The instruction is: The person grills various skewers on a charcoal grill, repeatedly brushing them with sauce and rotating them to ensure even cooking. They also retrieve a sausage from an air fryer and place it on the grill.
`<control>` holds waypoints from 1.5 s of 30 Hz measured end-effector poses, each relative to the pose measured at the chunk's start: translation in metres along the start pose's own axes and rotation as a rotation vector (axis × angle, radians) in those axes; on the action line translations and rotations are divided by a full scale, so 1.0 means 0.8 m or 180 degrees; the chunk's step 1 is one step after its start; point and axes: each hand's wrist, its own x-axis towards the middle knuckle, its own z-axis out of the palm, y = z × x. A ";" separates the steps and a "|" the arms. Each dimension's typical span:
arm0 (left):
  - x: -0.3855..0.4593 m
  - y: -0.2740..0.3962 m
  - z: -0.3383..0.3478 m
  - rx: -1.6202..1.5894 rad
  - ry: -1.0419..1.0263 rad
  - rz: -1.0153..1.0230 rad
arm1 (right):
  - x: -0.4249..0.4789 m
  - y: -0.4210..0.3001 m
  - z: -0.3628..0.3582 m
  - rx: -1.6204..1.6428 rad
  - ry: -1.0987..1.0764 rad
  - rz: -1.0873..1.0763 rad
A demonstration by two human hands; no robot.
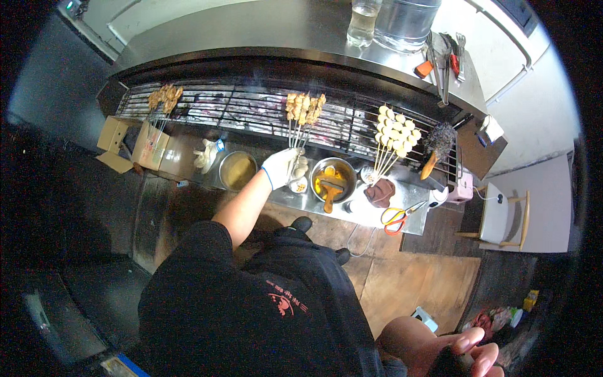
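Observation:
My left hand point(281, 166) wears a white glove with a blue cuff and grips the metal skewers below several browned meat pieces point(304, 109). The meat lies over the charcoal grill grate point(226, 106). Just below the glove is a small cup point(298, 184) with bits in it. To its right stands a metal bowl point(340, 200) of yellow-orange liquid with a wooden-handled brush point(331, 193) in it. My right hand point(476, 351) is bare and low at the bottom right, its fingers curled near something dark that I cannot make out.
More meat skewers point(165, 100) lie at the grill's left, pale round pieces on sticks point(396, 131) at its right beside a wire brush point(437, 143). Scissors point(398, 219), a brown cloth point(380, 192) and another bowl point(239, 172) rest on the front ledge. Tongs point(444, 77) lie on the upper shelf.

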 end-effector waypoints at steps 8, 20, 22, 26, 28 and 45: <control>-0.004 0.008 -0.001 -0.0034 0.0040 0.0114 | -0.004 -0.043 -0.065 0.0282 -0.0294 -0.0048; -0.011 -0.002 0.025 0.0098 0.0278 0.0119 | 0.001 -0.045 -0.064 0.0213 -0.0523 -0.0145; -0.015 0.003 0.036 0.0097 0.0158 0.0140 | 0.003 -0.040 -0.050 0.0116 -0.0524 -0.0305; -0.004 0.013 0.020 0.0170 0.0176 0.0098 | 0.012 -0.031 -0.032 -0.0333 -0.0623 0.0014; 0.005 0.019 0.004 0.0278 0.0119 -0.0202 | 0.012 -0.023 -0.024 -0.0427 -0.0616 -0.0147; 0.000 0.007 0.007 -0.0256 -0.0388 -0.0109 | 0.018 -0.005 0.002 -0.0566 -0.0691 -0.0160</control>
